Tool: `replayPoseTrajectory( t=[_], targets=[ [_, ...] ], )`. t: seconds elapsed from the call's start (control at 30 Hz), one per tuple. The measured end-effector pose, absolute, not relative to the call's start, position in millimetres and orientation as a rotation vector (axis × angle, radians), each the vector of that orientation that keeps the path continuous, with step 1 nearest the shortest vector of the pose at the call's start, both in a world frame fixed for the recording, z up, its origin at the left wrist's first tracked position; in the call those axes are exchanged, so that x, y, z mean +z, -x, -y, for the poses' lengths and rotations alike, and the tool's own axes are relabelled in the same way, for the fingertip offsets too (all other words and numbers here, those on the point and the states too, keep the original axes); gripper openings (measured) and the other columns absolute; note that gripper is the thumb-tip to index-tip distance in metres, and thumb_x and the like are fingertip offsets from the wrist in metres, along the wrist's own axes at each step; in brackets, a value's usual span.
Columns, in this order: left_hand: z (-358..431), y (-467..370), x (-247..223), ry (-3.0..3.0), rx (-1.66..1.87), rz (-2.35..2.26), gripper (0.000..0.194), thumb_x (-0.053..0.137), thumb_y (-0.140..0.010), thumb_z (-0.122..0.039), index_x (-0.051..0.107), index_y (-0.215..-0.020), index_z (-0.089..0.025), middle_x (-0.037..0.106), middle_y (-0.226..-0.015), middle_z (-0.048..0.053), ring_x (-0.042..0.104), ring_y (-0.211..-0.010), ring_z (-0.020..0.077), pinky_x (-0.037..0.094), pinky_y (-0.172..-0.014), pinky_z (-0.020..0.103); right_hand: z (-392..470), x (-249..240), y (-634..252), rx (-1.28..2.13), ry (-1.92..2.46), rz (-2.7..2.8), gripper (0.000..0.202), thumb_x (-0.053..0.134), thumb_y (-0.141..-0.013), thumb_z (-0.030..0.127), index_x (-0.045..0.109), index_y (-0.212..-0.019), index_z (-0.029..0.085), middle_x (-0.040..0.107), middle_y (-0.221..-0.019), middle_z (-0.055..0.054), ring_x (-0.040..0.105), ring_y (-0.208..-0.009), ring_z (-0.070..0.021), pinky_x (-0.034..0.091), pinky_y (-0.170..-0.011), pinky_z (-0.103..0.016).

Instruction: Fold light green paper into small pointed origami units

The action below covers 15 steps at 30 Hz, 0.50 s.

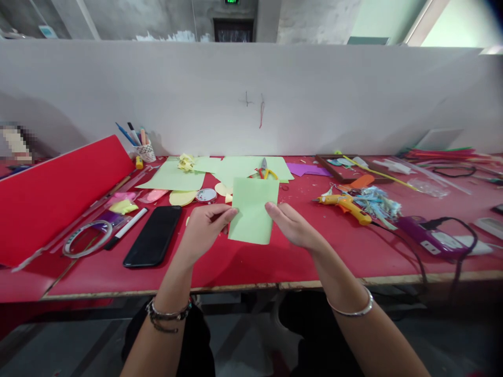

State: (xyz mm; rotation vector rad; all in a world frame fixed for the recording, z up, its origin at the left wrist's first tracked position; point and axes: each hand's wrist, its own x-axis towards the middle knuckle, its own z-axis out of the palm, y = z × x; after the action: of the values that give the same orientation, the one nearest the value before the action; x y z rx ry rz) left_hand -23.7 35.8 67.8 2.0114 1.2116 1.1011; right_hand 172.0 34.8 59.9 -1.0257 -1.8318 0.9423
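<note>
A light green sheet of paper point(253, 214) is held up above the red table, its face towards me. My left hand point(206, 228) pinches its left edge between thumb and fingers. On the opposite edge, my right hand point(293, 222) grips it with the thumb on the front and the fingers mostly behind. Just beyond the paper lie pliers with yellow and red handles point(269, 173), partly hidden by it. Larger green sheets point(231, 167) lie flat behind, and a round tin point(206, 195) sits near my left hand.
On the left are a black phone point(153, 235), a marker point(126, 228), a tape roll point(87, 238), a red board point(58, 193) and a pen cup point(146, 152). To the right lie a yellow glue gun point(346, 206), blue tassels point(377, 204) and a purple device point(436, 238) with cables.
</note>
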Motion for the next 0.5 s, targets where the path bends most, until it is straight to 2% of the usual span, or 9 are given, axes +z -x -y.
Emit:
replayPoseTrajectory(
  t=[0.27, 0.37, 0.43, 0.5],
  targets=[
    [-35.5, 22.9, 67.3, -2.033, 1.154, -1.236, 0.031, 0.049, -0.082, -0.033, 0.055, -0.058, -0.016, 0.049, -0.045, -0.004, 0.045, -0.044, 0.0077, 0.033, -0.045, 0.019, -38.3, 59.8, -171.4, 0.778, 1.129, 1.879, 0.053, 0.030, -0.081, 0.062, 0.025, -0.050, 0.020, 0.022, -0.048, 0.004, 0.023, -0.045, -0.0071, 0.022, -0.042, -0.024],
    [-34.4, 22.6, 67.8, -2.060, 1.184, -1.247, 0.027, 0.049, -0.082, -0.033, 0.059, -0.062, -0.016, 0.053, -0.050, -0.003, 0.047, -0.047, 0.0085, 0.035, -0.047, 0.019, -37.7, 58.4, -170.3, 0.894, 1.062, 1.850, 0.051, 0.032, -0.082, 0.059, 0.041, -0.054, 0.017, 0.040, -0.051, 0.001, 0.039, -0.049, -0.0096, 0.035, -0.047, -0.023],
    [-33.7, 23.3, 68.7, -2.093, 1.196, -1.257, 0.027, 0.050, -0.081, -0.033, 0.061, -0.065, -0.015, 0.055, -0.052, -0.002, 0.047, -0.049, 0.0091, 0.035, -0.047, 0.019, -37.2, 57.1, -168.9, 1.010, 0.949, 1.862, 0.046, 0.035, -0.084, 0.054, 0.055, -0.071, 0.015, 0.056, -0.068, -0.003, 0.052, -0.066, -0.0133, 0.045, -0.063, -0.025],
    [-33.2, 24.5, 69.7, -2.134, 1.209, -1.277, 0.028, 0.050, -0.081, -0.034, 0.061, -0.063, -0.015, 0.054, -0.051, -0.002, 0.047, -0.049, 0.0092, 0.035, -0.047, 0.019, -37.0, 56.2, -167.3, 1.067, 0.875, 1.879, 0.041, 0.037, -0.085, 0.050, 0.058, -0.088, 0.015, 0.061, -0.085, -0.006, 0.056, -0.081, -0.0153, 0.046, -0.077, -0.027]
  ],
)
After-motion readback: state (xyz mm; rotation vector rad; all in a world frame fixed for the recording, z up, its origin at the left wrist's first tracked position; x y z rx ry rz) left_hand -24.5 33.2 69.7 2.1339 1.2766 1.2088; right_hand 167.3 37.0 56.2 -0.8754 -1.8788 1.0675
